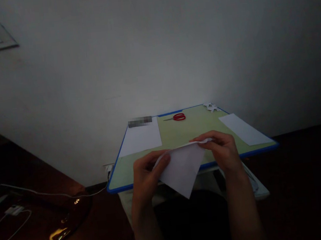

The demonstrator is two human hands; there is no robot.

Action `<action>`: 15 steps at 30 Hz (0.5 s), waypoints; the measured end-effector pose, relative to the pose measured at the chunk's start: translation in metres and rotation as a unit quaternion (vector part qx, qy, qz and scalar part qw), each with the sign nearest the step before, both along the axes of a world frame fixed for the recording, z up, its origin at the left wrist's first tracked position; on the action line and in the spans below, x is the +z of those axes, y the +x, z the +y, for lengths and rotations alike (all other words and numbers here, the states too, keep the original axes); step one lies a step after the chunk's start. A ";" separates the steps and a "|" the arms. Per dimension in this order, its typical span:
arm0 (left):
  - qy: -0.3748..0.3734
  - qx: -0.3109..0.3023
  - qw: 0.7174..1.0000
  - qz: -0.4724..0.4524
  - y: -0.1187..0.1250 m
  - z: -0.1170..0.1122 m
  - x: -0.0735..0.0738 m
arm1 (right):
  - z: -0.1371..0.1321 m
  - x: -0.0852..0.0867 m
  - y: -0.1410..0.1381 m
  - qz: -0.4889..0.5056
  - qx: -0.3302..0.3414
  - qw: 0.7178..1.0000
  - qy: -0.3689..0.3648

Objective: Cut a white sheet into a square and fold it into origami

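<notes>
Both my hands hold a folded white paper in front of the near edge of a small green table with a blue rim. My left hand pinches the paper's left end, fingers closed on it. My right hand pinches its upper right end. The paper hangs down in a point below my hands.
On the table lie a white sheet at the left, a white strip at the right, red scissors at the back and a small white cut-out in the far corner. A dark wooden surface with white cables stands left.
</notes>
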State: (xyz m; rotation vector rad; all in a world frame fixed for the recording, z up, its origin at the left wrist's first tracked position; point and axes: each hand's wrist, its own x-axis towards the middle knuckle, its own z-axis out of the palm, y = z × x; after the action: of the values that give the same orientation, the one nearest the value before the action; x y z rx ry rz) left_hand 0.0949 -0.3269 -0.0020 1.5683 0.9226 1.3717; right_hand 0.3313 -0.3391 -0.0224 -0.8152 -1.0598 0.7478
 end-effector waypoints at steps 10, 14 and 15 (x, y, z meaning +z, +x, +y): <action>0.011 -0.018 1.000 0.005 -0.002 0.001 -0.005 | 0.006 0.007 -0.014 0.102 -0.018 0.994 -0.015; 0.027 -0.012 0.999 0.019 -0.001 0.004 -0.005 | 0.010 0.003 -0.012 0.091 -0.039 0.995 -0.014; 0.025 -0.011 0.999 0.017 -0.002 0.005 -0.006 | 0.010 0.003 -0.011 0.081 -0.043 0.996 -0.013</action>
State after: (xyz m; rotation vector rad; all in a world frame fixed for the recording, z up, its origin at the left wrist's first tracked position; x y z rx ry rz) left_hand 0.0929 -0.3222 -0.0081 1.6395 0.8957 1.3653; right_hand 0.3199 -0.3294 -0.0196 -0.8028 -0.8659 0.7424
